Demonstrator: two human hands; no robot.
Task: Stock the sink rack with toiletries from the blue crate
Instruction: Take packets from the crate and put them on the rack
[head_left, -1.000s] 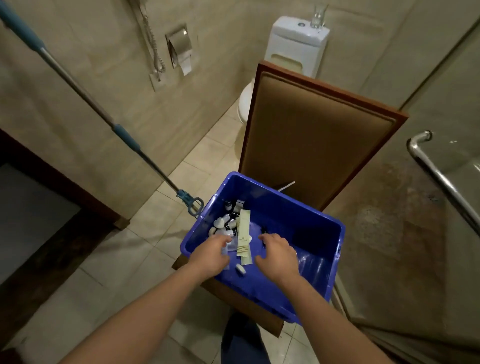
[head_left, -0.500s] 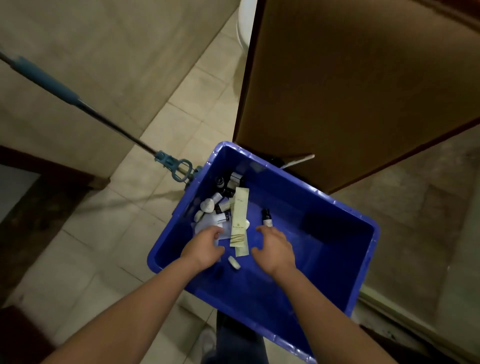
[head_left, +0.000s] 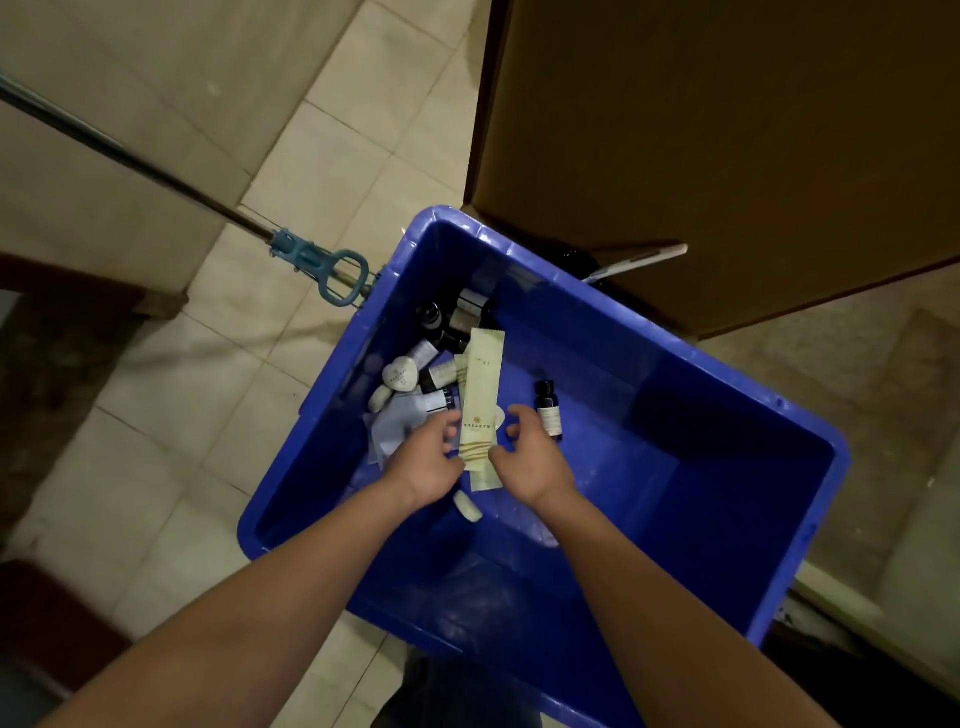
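Down in the blue crate (head_left: 727, 493), toward its left wall, the cream sachet (head_left: 480, 395) lies between the left hand (head_left: 426, 460) and right hand (head_left: 530, 465). Their curled fingers meet its long edges; whether either pinches it cannot be told.

Both bare forearms are reaching forward and down, converging. The left grip (head_left: 423, 460) and right grip (head_left: 532, 460) are hovering close together, palms down, fingers loosely curling, holding nothing.
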